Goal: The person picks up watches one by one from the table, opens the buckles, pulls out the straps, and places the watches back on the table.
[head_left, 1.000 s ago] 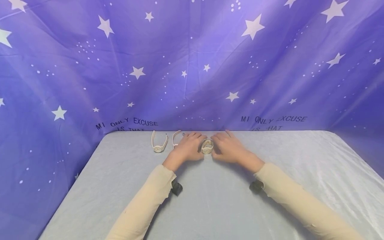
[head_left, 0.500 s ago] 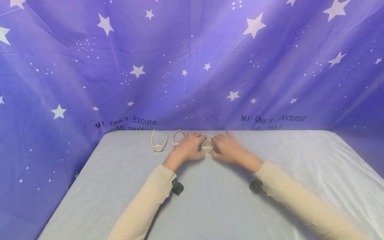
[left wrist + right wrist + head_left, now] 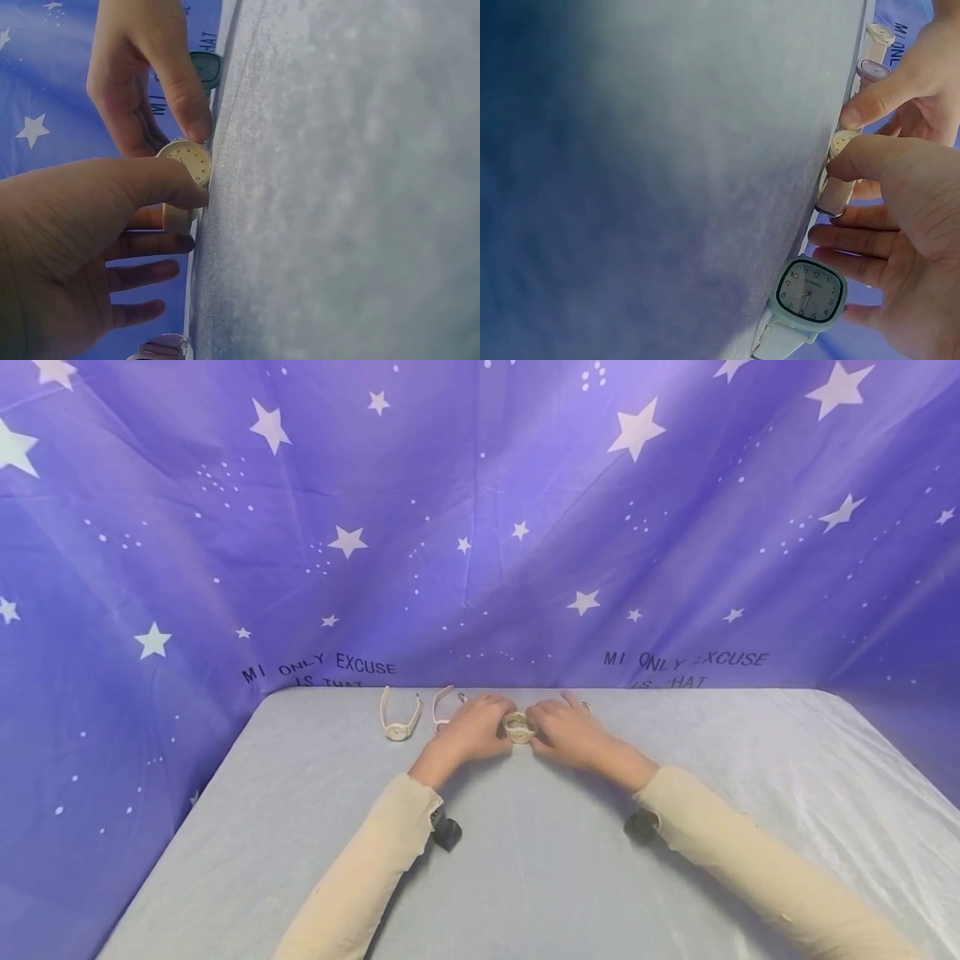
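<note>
A cream wristwatch [image 3: 520, 728] with a round dial stands on the table between my two hands. My left hand [image 3: 472, 728] holds its left side, the thumb and index finger pinching the strap beside the dial. From the other side my right hand [image 3: 573, 732] grips it, thumb next to the dial and index finger behind. In the right wrist view the loose strap end [image 3: 835, 196] lies between the right thumb and fingers. The left hand's other fingers [image 3: 150, 275] are spread away from the watch.
A white round-dialled watch [image 3: 398, 732] stands at the far left. Beside it, partly behind the left hand, is a pink watch [image 3: 874, 70]. A pale green square watch [image 3: 810, 292] stands beyond the right hand. A starry purple curtain [image 3: 480, 527] hangs behind the table [image 3: 525, 860].
The right hand has shifted slightly at the strap, and a small part of the green watch now shows behind it. The left hand keeps its hold; the head view has moved slightly.
</note>
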A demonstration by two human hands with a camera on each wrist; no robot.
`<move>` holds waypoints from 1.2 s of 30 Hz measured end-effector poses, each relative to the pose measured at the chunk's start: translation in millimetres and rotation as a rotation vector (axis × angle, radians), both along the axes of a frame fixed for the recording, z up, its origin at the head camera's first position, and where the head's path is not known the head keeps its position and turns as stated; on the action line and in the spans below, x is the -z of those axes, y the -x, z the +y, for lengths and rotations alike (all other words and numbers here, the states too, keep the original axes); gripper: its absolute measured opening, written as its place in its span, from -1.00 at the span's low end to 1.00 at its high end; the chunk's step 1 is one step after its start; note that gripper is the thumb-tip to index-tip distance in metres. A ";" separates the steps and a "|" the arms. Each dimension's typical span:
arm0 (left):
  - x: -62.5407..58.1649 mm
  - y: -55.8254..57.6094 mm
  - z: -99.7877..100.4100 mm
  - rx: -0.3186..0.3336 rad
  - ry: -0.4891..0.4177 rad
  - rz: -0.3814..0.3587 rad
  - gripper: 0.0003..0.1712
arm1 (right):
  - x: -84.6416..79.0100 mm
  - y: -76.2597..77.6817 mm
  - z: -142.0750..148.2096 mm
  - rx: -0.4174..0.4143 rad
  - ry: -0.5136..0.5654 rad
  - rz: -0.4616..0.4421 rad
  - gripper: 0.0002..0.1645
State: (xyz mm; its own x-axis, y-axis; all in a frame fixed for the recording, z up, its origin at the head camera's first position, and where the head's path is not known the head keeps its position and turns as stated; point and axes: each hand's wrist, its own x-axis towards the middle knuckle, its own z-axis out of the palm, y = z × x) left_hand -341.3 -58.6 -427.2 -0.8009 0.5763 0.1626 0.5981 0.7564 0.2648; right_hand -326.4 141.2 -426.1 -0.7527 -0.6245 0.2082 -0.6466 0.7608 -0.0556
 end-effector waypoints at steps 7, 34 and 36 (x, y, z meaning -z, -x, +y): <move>3.4 3.6 -0.8 -0.019 -0.103 -0.009 -0.71 | 3.9 2.7 1.1 -0.041 0.070 0.015 -0.74; -90.9 -41.7 -23.2 -0.029 -0.521 -0.021 -0.47 | -87.7 -41.3 -9.1 -0.055 0.386 0.162 -0.51; -97.4 -47.3 -24.6 -0.013 -0.552 -0.037 -0.46 | -93.9 -48.1 -9.2 -0.054 0.398 0.171 -0.50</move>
State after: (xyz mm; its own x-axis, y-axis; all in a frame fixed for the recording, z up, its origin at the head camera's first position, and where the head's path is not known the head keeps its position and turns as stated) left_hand -294.0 -83.2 -329.9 -0.8185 0.4032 0.4094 0.5722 0.5068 0.6448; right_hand -278.3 132.0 -332.2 -0.6547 -0.5080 0.5597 -0.7106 0.6661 -0.2266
